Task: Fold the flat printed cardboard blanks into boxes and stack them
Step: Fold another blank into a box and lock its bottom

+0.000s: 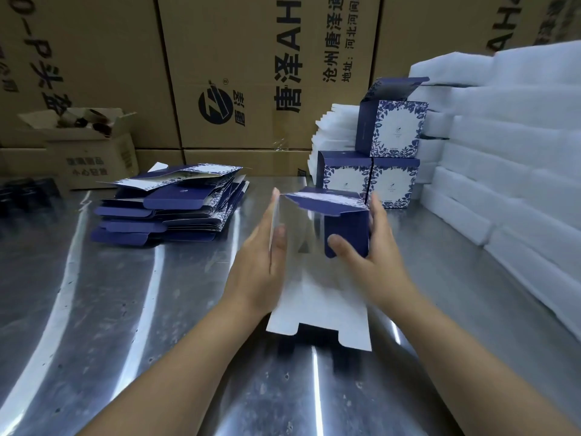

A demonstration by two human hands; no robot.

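Back wall first: big brown shipping cartons stacked high behind everything. In front, the steel bench, shiny, streaked w/ glare. Right side, white foam slabs piled in tiers, prob. padding for later. Far left, a small open carton; contents too dim to tell.

Left-centre, the pile of flat blanks, navy w/ floral print, fanned loosely. It's within the left arm's reach, so the next one is an easy grab. Right-centre, the finished boxes: two side by side, a third on top w/ its lid flap up, all tight against the foam so the stack can't slide.

Now the action. The blank is mid-fold, in the air over the bench, between both hands, white inside facing the camera, tuck flap hanging low toward the person. It's blurred, so crease detail is unclear.

Left hand: fingers straight, edge-on, the left panel nipped between them and the thumb. It works as a flat backstop for the wall to square up against. Right hand: thumb on the navy panel's face, fingers wrapped behind, gripping that side.

My read: early in forming this one. Tube opening, no end flap tucked yet, stacking to come.
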